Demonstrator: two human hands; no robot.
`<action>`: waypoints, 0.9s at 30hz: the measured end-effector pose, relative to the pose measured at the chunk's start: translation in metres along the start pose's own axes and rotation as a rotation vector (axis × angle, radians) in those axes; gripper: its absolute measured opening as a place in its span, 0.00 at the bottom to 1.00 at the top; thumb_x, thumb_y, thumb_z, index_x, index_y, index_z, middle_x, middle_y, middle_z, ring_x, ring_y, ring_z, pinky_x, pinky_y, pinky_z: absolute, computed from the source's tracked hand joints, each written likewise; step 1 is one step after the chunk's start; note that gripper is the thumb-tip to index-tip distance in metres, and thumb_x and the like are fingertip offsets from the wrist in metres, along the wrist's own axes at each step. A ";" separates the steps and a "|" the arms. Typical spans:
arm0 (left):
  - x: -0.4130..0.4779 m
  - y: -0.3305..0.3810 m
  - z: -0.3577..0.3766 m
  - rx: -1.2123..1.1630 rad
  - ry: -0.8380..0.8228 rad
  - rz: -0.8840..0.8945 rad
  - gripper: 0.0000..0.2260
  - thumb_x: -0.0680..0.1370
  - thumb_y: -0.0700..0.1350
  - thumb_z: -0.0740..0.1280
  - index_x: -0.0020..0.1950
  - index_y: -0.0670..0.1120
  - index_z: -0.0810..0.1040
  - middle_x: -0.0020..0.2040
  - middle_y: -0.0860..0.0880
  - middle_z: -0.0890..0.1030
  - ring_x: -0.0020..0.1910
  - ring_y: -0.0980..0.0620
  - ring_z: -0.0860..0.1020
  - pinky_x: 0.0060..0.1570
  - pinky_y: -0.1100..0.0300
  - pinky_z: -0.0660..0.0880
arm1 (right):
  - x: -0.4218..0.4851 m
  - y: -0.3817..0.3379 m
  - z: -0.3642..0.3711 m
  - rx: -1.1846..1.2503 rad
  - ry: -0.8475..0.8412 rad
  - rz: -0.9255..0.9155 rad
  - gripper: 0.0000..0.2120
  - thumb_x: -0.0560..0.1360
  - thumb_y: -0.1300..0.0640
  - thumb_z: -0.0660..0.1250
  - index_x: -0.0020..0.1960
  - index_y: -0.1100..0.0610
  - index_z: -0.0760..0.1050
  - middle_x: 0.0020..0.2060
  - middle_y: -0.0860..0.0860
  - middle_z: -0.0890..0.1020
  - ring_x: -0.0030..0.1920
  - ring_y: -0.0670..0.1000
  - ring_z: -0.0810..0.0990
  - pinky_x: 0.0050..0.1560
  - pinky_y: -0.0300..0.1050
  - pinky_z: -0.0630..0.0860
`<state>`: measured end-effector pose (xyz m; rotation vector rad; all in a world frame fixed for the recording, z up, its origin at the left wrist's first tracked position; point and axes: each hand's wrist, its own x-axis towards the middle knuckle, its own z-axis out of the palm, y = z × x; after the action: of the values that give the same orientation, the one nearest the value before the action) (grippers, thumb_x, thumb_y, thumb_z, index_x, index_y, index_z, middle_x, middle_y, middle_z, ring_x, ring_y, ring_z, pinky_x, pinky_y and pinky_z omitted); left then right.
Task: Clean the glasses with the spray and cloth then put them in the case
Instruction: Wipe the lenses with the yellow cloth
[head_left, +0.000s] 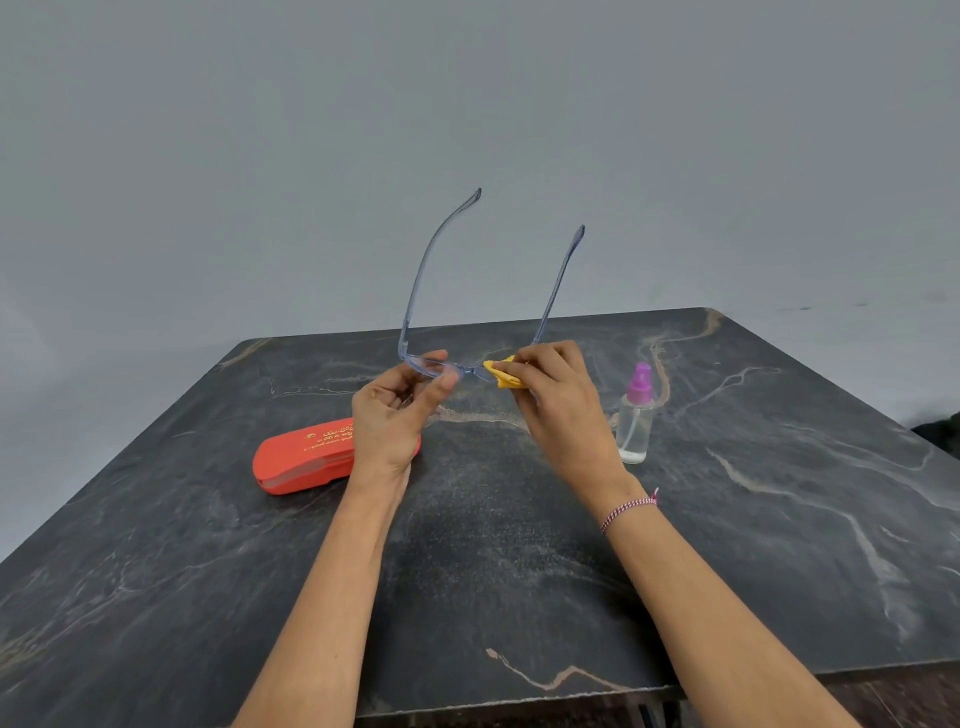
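Observation:
Clear blue-framed glasses (415, 291) are held above the table, temple arms open and pointing up and away. My left hand (395, 410) pinches the left lens rim between thumb and fingers. My right hand (556, 400) grips a folded yellow cloth (501, 375) pressed around the right lens, which the cloth and fingers hide. The red glasses case (301, 457) lies shut on the table, partly behind my left hand. A clear spray bottle (636, 421) with a purple top stands upright just right of my right hand.
The dark marbled table (779, 519) spreads under everything, its front edge near the bottom of the view and its right edge slanting away. A plain grey wall rises behind it. A dark object (943, 431) shows at the far right past the table's edge.

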<state>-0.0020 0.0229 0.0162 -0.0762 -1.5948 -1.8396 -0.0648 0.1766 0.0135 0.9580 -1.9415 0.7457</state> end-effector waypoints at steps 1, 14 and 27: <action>0.000 0.000 0.000 -0.013 -0.016 -0.009 0.15 0.62 0.47 0.74 0.46 0.44 0.81 0.44 0.58 0.84 0.46 0.60 0.80 0.46 0.67 0.75 | 0.000 0.000 -0.001 -0.003 0.023 0.000 0.14 0.68 0.68 0.72 0.54 0.62 0.80 0.45 0.55 0.80 0.48 0.51 0.68 0.50 0.39 0.67; -0.004 -0.014 0.011 -0.030 0.035 -0.040 0.05 0.73 0.34 0.68 0.43 0.42 0.80 0.40 0.55 0.85 0.30 0.59 0.76 0.32 0.68 0.74 | -0.003 -0.012 0.003 -0.010 0.017 -0.030 0.15 0.67 0.70 0.72 0.53 0.64 0.79 0.45 0.56 0.79 0.48 0.53 0.69 0.40 0.48 0.77; -0.005 -0.016 0.012 -0.063 0.180 0.012 0.05 0.74 0.34 0.67 0.40 0.42 0.78 0.38 0.55 0.84 0.39 0.55 0.79 0.38 0.66 0.76 | -0.004 -0.018 0.007 0.029 -0.021 -0.118 0.15 0.67 0.67 0.73 0.53 0.64 0.80 0.47 0.57 0.80 0.49 0.52 0.68 0.51 0.44 0.70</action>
<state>-0.0111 0.0365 0.0034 0.0509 -1.4098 -1.8330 -0.0514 0.1631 0.0093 1.0916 -1.8792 0.6998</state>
